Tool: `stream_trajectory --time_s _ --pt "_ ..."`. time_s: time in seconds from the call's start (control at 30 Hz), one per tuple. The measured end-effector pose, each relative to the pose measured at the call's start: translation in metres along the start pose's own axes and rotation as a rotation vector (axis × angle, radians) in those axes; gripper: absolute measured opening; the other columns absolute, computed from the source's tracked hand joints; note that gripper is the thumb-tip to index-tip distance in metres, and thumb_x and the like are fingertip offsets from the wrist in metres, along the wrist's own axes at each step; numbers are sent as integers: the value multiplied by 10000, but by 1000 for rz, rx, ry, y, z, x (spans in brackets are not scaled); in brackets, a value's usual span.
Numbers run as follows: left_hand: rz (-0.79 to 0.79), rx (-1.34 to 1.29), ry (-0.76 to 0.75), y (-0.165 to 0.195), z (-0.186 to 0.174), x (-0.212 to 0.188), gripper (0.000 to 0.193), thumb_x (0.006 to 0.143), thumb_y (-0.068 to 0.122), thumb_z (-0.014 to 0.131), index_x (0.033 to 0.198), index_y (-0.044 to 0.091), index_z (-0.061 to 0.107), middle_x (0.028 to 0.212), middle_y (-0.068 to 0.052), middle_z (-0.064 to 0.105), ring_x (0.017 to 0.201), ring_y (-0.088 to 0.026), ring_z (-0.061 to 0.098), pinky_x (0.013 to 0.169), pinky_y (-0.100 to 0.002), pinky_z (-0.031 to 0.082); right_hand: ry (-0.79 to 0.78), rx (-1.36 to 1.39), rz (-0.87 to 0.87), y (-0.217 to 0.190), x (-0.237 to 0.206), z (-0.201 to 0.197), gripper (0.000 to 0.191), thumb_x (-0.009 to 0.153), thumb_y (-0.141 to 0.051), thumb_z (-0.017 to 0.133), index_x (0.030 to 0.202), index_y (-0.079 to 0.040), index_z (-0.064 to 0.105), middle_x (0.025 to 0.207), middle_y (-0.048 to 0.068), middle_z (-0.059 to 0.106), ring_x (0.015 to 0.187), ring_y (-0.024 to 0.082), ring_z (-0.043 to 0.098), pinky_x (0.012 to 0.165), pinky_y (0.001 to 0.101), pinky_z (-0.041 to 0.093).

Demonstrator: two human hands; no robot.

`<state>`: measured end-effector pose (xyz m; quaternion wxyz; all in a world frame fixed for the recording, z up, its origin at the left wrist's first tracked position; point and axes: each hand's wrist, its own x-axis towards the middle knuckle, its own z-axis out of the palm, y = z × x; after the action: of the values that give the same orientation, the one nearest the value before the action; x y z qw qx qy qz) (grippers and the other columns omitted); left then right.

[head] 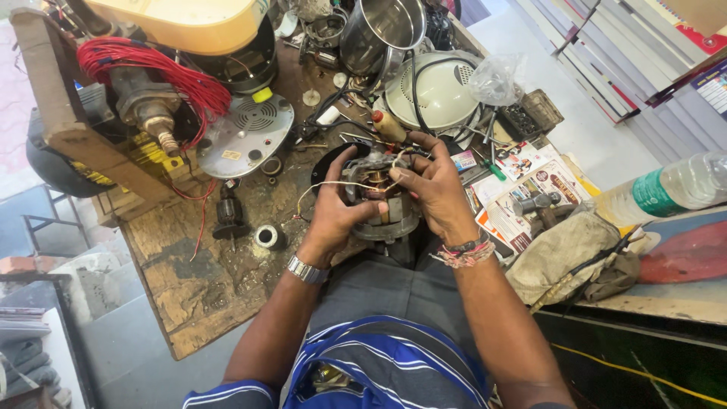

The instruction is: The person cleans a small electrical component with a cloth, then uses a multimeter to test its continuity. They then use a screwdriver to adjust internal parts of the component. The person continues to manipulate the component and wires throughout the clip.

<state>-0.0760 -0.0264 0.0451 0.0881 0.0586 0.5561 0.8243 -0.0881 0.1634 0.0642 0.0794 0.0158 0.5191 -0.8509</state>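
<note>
Just below the centre of the frame, both hands close around a grey metal electric motor with copper windings and a laminated steel core (pixel 382 204), held over the person's lap at the near edge of the scarred wooden workbench (pixel 204 265). The left hand (pixel 333 208) cups the motor's left side, fingers curled round its ribbed casing and thumb pressed on the front. The right hand (pixel 435 189) wraps the right side from above, its fingertips pinching thin pale wire leads (pixel 341 184) that loop off the windings toward the left. The motor sits squarely between the two palms, gripped by both.

At upper left, a bundle of glossy red wires (pixel 151 68) drapes over a rusty metal part. A round perforated grey disc (pixel 246 132) lies flat beside it. A shiny steel pot (pixel 382 30) stands at top centre, and a clear plastic bottle (pixel 674 189) lies at the right edge.
</note>
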Motion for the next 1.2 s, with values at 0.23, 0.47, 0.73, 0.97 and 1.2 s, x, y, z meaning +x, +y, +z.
stream_trajectory --time_s 0.23,0.47,0.73,0.97,1.2 --pt "-17 -11 59 0 -8 3 1088 645 -6 849 1570 27 278 1333 -164 605 1140 -228 654 990 -350 559 56 3 19 -1 -6 -9 578 898 -59 727 1413 -37 466 1204 106 680 1065 160 681 886 296 576" --pt "-10 -36 68 1 -11 4 1069 655 -21 848 1567 7 292 1347 -168 600 1166 -239 645 1001 -354 554 41 -60 18 6 -9 -18 419 932 -72 717 1312 21 567 1172 111 714 943 133 658 829 267 554" --pt "-79 -117 92 1 -8 17 1019 653 -10 844 1523 4 313 1276 -153 615 1124 -250 654 961 -376 580 43 -67 -5 7 -15 -15 389 923 -39 719 1291 44 622 1132 102 709 978 137 680 856 272 561" --pt "-236 -356 -14 7 -15 24 602 829 73 762 1355 -76 510 1170 -154 697 1026 -258 718 951 -410 596 -1 -84 -116 -6 -21 -8 428 915 -20 725 1320 53 607 1286 122 693 1172 159 667 1018 278 540" --pt "-337 -538 -102 12 -20 29 460 895 118 706 1302 -69 600 1175 -169 712 1031 -258 722 973 -403 587 24 -20 -59 -14 -21 4 447 910 -44 737 1330 47 614 1272 123 697 1136 168 667 965 301 550"
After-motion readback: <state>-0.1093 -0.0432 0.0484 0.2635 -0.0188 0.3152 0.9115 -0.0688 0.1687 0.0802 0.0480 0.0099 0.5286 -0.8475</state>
